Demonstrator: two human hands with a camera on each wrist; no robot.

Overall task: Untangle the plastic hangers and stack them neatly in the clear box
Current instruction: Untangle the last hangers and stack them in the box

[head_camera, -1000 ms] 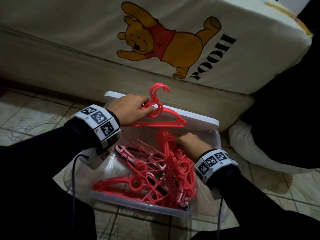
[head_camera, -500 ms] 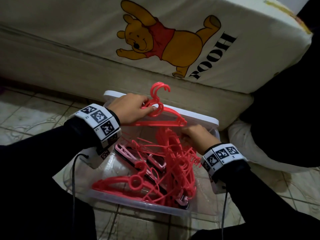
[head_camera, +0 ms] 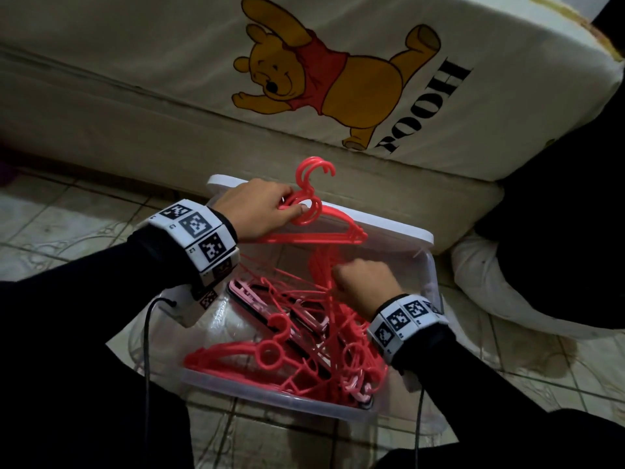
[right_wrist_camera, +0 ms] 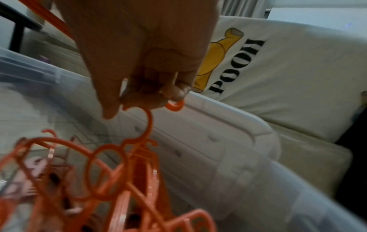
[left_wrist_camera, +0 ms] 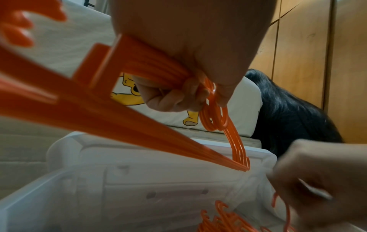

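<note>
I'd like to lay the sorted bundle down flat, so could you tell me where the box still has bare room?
Bare floor shows in the clear box at its left end beside the pink hangers and along the far wall. The tangled red hangers crowd the middle and right.

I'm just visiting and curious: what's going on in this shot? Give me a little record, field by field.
Setting: tiled floor beside a cream mattress printed with a cartoon bear
Container: clear box on the floor
Left hand: grips an aligned bunch of red hangers by their necks, over the box's far rim
Right hand: pinches the hook of one red hanger from the tangle
Box contents: tangled red hangers, a few pink hangers
Progress: most hangers not yet sorted
</note>
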